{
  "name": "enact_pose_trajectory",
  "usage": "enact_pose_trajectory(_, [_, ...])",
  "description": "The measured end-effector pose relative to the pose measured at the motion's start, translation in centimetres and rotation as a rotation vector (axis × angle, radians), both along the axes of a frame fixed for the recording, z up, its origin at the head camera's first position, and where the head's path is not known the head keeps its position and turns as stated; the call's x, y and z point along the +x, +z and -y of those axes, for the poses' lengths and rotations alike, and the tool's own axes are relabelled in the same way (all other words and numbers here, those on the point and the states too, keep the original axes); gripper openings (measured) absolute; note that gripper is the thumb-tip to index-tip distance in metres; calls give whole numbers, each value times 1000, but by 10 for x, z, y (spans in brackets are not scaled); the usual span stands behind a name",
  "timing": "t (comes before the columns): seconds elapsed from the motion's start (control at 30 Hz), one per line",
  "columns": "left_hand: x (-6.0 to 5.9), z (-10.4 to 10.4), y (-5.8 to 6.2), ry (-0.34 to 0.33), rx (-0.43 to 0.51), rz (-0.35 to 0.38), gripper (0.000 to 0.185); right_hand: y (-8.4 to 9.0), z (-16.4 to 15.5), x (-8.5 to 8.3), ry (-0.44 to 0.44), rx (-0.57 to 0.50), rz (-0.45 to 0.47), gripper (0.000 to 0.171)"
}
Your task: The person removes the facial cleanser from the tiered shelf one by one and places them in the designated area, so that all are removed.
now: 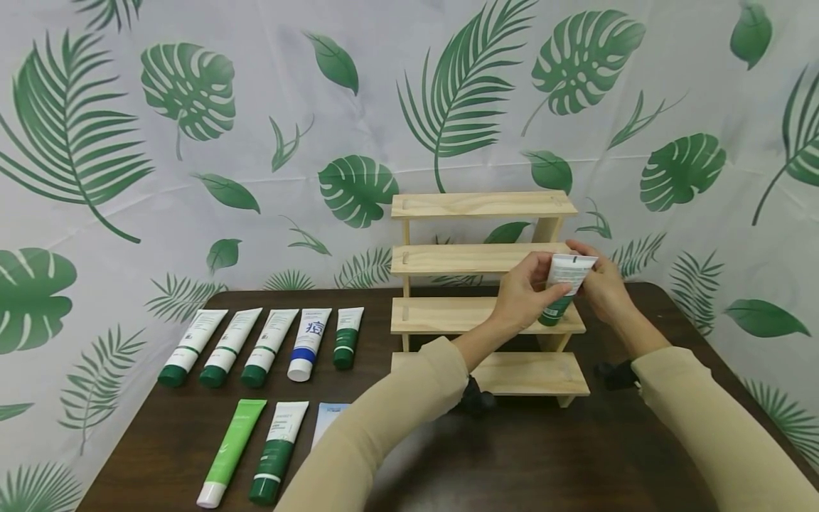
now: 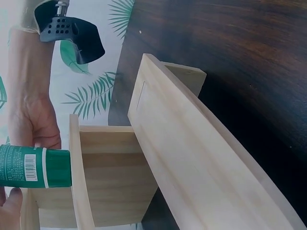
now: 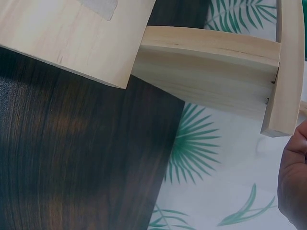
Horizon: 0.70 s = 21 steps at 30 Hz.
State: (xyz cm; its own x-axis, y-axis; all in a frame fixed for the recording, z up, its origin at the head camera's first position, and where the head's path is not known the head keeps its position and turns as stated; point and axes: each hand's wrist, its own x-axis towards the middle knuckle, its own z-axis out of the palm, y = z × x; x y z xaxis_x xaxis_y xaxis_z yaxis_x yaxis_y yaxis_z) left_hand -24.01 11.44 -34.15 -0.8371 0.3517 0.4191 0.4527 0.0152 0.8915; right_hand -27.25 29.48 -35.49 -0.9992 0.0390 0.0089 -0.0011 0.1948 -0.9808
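Both hands are at a squeeze tube [image 1: 568,274], white at its flat crimped end and green towards the cap, in front of the right part of the wooden tiered shelf [image 1: 448,315]. My left hand [image 1: 521,291] grips its left side, thumb across the front. From the right, my right hand [image 1: 604,284] holds the other side, its fingertips partly hidden behind the tube. In the left wrist view the tube's green cap end [image 2: 58,168] points at a shelf plank; whether they touch I cannot tell. Only part of the right hand [image 3: 295,177] shows in the right wrist view.
On the dark table [image 1: 512,455], left of the shelf, several tubes lie in two rows, among them a blue-and-white tube [image 1: 310,343] and a bright green tube [image 1: 232,451]. My left sleeve partly covers a pale blue tube [image 1: 328,418]. Behind hangs a leaf-print cloth [image 1: 269,92].
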Motion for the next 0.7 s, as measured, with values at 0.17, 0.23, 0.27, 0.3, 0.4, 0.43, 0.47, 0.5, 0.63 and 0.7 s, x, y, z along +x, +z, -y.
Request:
enact_pose_trajectory(0.17, [0,0,-1,5,0,11,37,-1,1,0,7,-35,-7,61])
enact_pose_trajectory(0.23, [1,0,-1,10,3,11,36,-1,2,1,7,-40,-7,61])
enact_pose_trajectory(0.27, [1,1,-1,12,6,10,36,0,2,1,5,-31,-6,61])
enact_pose_trajectory(0.3, [2,1,0,14,10,10,35,0,2,1,1,-27,-7,61])
enact_pose_trajectory(0.4, [3,3,1,11,36,16,34,0,2,2,-13,-38,-2,61])
enact_pose_trajectory(0.43, [4,3,2,4,51,20,33,1,2,2,-17,-41,-1,61])
enact_pose_trajectory(0.47, [5,4,3,-4,65,25,33,1,2,3,-21,-42,0,61])
enact_pose_trajectory(0.5, [6,5,4,-8,75,28,33,1,2,3,-23,-48,1,61])
enact_pose_trajectory(0.63, [12,10,9,-11,75,29,34,1,2,2,-16,-38,6,60])
enact_pose_trajectory(0.7, [15,13,11,1,48,24,34,0,1,2,-12,-49,6,60])
